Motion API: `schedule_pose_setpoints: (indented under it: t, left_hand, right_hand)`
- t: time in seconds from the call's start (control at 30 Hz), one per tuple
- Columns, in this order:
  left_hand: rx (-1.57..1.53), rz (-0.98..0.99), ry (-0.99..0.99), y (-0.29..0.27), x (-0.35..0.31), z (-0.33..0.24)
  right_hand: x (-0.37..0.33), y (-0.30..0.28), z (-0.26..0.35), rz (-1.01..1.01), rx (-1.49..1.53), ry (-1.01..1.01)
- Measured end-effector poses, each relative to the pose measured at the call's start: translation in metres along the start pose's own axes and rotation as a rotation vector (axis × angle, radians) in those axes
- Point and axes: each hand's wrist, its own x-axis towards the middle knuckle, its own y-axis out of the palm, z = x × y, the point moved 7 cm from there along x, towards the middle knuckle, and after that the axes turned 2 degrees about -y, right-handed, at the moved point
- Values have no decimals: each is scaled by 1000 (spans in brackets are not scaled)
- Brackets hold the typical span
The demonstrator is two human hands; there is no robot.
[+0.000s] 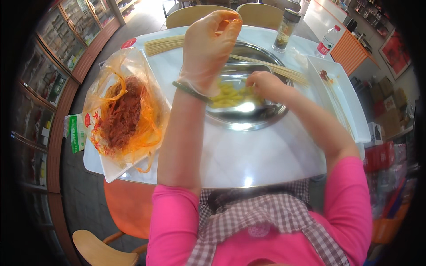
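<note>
My left hand point(207, 51), in a thin clear glove with a dark band at the wrist, is raised above a round metal basin point(248, 119). Its fingertips are drawn together, and I cannot tell whether anything thin is between them. My right hand point(267, 84) is bare and reaches down into the basin. Its fingers are closed on the pale yellow food pieces point(228, 95) heaped there. A row of thin bamboo skewers point(165, 44) lies along the back of the white table point(248, 155), partly hidden behind my left hand.
At the left, an orange plastic bag of red-brown ground spice point(122, 111) rests on a white tray. A long white tray point(344, 93) with a few skewers lies at the right. A spice jar point(286, 30) and a water bottle point(327, 41) stand behind. Chairs ring the table.
</note>
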Motion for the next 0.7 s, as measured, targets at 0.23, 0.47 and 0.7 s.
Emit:
schedule_pose_setpoints:
  t: [0.23, 0.47, 0.7]
  left_hand:
    - [196, -60, 6, -14, 0, -21]
    - [288, -102, 50, -8, -3, -22]
    - [254, -67, -3, -10, -7, -37]
  right_hand:
    - [18, 22, 1, 47, -261, -2]
    - [-1, 14, 13, 18, -308, -1]
    - [-26, -21, 40, -319, -132, -18]
